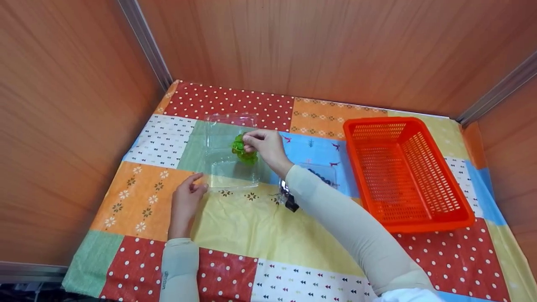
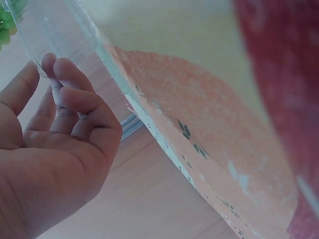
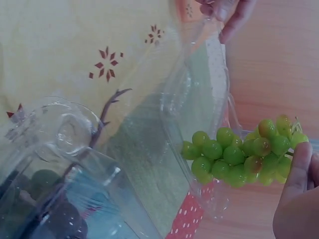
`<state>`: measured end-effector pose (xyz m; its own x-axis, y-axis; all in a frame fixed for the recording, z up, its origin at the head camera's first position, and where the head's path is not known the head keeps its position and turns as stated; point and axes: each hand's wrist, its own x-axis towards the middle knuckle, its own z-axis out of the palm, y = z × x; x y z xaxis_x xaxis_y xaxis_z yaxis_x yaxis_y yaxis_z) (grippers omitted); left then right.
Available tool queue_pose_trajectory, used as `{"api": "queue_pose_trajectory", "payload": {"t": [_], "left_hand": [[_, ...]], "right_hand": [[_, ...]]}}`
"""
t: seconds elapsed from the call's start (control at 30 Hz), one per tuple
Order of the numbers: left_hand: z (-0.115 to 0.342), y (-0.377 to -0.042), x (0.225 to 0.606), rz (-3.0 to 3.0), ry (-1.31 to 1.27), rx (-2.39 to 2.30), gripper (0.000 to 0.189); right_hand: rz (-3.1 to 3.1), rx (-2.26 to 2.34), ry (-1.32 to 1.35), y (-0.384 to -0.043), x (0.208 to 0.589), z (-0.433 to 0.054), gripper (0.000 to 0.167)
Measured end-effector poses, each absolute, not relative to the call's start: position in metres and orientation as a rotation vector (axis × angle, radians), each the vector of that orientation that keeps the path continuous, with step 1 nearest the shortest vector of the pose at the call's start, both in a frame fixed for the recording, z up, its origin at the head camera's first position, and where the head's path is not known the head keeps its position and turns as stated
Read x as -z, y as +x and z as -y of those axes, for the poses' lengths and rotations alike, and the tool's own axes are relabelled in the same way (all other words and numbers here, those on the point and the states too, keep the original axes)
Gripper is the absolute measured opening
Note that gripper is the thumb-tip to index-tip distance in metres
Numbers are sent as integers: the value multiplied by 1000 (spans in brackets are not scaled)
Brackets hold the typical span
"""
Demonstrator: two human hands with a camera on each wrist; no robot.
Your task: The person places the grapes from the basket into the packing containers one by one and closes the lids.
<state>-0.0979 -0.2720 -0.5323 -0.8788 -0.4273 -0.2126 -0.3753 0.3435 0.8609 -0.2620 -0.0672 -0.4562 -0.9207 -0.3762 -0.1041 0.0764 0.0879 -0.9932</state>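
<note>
A bunch of green grapes (image 3: 239, 154) hangs from my right hand (image 1: 267, 147), which pinches its stem end. The bunch is over an open clear plastic container (image 1: 233, 180) with its lid (image 1: 230, 119) folded back. My left hand (image 1: 187, 197) is at the container's near left corner. There, in the left wrist view, thumb and fingertips (image 2: 49, 60) pinch the rim. To the right, a second clear container (image 3: 107, 184) holds dark grapes (image 3: 60, 219); my right forearm hides part of it in the head view.
An orange-red plastic basket (image 1: 402, 180) stands on the right of the patchwork tablecloth (image 1: 235, 222). Wood-grain panels (image 1: 272, 50) close in the back and both sides. A small silver and black item (image 1: 289, 197) shows beside my right wrist.
</note>
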Motion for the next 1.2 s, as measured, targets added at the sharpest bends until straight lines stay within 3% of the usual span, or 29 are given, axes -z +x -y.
{"api": "queue_pose_trajectory", "payload": {"t": [1.2], "left_hand": [[274, -96, 539, 2466, 700, 1665, 44]], "right_hand": [[-2116, 1508, -430, -220, 502, 105, 18]]}}
